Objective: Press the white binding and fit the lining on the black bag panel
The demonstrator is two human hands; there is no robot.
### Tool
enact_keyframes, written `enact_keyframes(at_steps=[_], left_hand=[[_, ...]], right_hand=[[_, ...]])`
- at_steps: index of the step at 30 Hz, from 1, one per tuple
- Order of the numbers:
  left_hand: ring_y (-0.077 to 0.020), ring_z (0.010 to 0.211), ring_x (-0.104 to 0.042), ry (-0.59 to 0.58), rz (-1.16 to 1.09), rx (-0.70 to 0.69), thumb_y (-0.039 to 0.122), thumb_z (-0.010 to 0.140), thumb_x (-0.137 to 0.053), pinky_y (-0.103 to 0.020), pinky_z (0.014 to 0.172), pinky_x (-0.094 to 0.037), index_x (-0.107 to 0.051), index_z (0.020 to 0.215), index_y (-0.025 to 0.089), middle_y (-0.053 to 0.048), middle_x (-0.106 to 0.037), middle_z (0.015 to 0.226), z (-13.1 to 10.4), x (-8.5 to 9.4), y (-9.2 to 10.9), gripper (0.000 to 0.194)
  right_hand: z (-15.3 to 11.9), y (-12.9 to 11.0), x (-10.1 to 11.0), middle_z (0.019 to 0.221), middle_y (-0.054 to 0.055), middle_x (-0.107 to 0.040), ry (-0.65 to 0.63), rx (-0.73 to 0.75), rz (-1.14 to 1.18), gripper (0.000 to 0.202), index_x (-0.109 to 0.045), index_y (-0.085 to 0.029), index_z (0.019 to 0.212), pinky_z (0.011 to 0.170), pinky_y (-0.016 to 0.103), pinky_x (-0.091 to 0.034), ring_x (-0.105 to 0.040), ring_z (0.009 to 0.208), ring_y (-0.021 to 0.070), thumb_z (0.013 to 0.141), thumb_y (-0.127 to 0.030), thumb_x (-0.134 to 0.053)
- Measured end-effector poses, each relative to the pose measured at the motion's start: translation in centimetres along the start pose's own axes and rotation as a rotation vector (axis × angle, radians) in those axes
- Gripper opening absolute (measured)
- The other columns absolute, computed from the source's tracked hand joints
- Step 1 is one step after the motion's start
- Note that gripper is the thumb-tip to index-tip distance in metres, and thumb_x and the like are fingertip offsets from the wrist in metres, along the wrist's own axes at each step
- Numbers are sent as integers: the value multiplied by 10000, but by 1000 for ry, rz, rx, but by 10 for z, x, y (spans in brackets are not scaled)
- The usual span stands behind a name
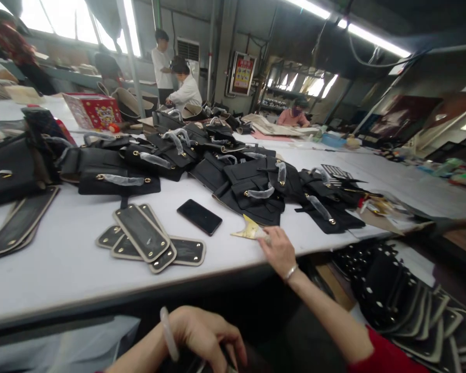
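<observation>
My right hand point(278, 249) is at the table's front edge, its fingers closed on a small yellow-and-white piece with a forked tip point(249, 228), whose kind I cannot make out. Low in the foreground is my left hand point(207, 331), with curled fingers over something dark that the bottom edge cuts off. A black phone point(200, 216) lies on the white table left of the forked piece. Farther left, several flat black panels with pale edges and metal studs point(143, 233) overlap in a stack. Just beyond my right hand lies a black handbag with a wrapped handle point(256, 199).
Many black bags point(118, 168) spread across the white table point(81, 282). A red box point(93, 111) stands at the back left. Below the table at right are more pale-edged pieces point(423, 321). Several people work farther back, one in a pink top point(289, 118).
</observation>
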State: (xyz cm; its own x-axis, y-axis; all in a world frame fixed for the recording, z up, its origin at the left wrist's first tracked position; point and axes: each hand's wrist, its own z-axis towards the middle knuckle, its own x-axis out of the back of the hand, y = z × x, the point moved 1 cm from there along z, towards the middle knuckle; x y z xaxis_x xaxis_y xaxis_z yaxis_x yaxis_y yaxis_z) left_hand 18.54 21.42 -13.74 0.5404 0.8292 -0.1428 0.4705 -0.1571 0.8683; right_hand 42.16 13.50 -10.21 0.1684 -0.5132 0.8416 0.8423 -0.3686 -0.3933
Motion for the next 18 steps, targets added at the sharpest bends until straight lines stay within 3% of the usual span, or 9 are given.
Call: enact_keyframes(at_steps=[3, 8, 11, 15, 16, 18], left_hand=[[-244, 879, -612, -27, -133, 65, 314, 323, -862, -350, 744, -508, -592, 1032, 224, -1, -636, 915, -6, -3, 17, 764], [-217, 858, -594, -62, -212, 77, 296, 341, -864, -371, 841, -472, -537, 991, 232, 5, -623, 919, -9, -4, 24, 730], [-218, 860, -589, -51, -210, 71, 326, 352, -863, -380, 856, -467, -525, 1003, 224, -5, -616, 930, -9, -5, 24, 741], [-241, 894, -605, -39, -168, 51, 347, 384, -864, -395, 866, -478, -544, 1084, 194, -29, -626, 960, -7, -5, 20, 785], [-253, 914, -611, -35, -151, 44, 352, 398, -864, -399, 863, -485, -551, 1119, 182, -41, -636, 973, -7, -5, 19, 805], [-280, 968, -617, -25, -118, 28, 377, 433, -859, -407, 861, -497, -548, 1204, 159, -64, -658, 1007, -6, -5, 18, 860]], right_hand=[[29, 14, -6, 1009, 161, -597, -164, 75, -131, 299, -626, -124, 1078, 867, 439, -422, -521, 1009, 324, 885, -351, -601], [37, 11, -14, 1030, 169, -596, -397, 187, -178, 379, -570, -74, 1232, 785, 390, -434, -558, 921, 280, 878, -206, -568], [31, 4, 11, 1006, 170, -616, -503, 204, -127, 391, -567, -72, 1222, 770, 366, -446, -590, 881, 256, 839, -86, -485], [2, -14, 69, 898, 98, -661, -689, 153, 68, 270, -573, -125, 1103, 698, 294, -498, -631, 770, 188, 885, -168, -420], [-10, -21, 82, 901, 73, -673, -813, 114, 191, 257, -564, -149, 1103, 660, 250, -509, -642, 741, 158, 896, -208, -423], [-37, -35, 98, 840, 43, -669, -1169, -152, 544, 259, -565, -153, 1080, 561, 204, -499, -617, 626, 122, 869, -296, -519]])
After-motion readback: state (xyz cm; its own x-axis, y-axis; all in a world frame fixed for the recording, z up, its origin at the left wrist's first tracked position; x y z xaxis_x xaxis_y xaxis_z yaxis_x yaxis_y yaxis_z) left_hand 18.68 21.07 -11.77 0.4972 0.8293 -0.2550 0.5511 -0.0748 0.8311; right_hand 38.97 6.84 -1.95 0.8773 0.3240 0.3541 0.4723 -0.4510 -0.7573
